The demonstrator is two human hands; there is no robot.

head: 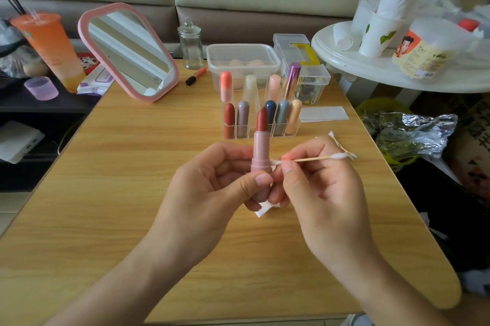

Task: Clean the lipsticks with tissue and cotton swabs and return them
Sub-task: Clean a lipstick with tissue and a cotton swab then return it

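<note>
So the pink lipstick tube with the brick-red bullet twisted up (261, 156) is upright in the air over the middle of the light wooden table (132, 166), cap off. My left hand (220, 180) is wrapped around its lower half, with the thumb across the front. My right hand (323, 182) is pinching a wooden-stick cotton swab (313, 158) between thumb and forefinger. The swab lies roughly level, one cotton tip against the right side of the tube just above my left thumb and the other tip pointing off to the right. A small scrap of white tissue (262, 210) pokes out below my hands; can't tell whether it's on the table or tucked in my fingers. A few spare cotton swabs (335, 138) lie on the table just behind my right hand. Straight behind the lipstick is the clear acrylic organizer (249, 134), with capped lipsticks standing in two rows, including a shiny purple metallic one (291, 80) at the back right. A flat folded white tissue (323, 114) lies just to its right. Further back are a clear plastic lidded box (242, 59), a small glass jar (190, 46), an orange lip pen (195, 76) and a pink-framed standing mirror (130, 52). Off the left edge there's a tall orange drink cup (50, 47).
</note>
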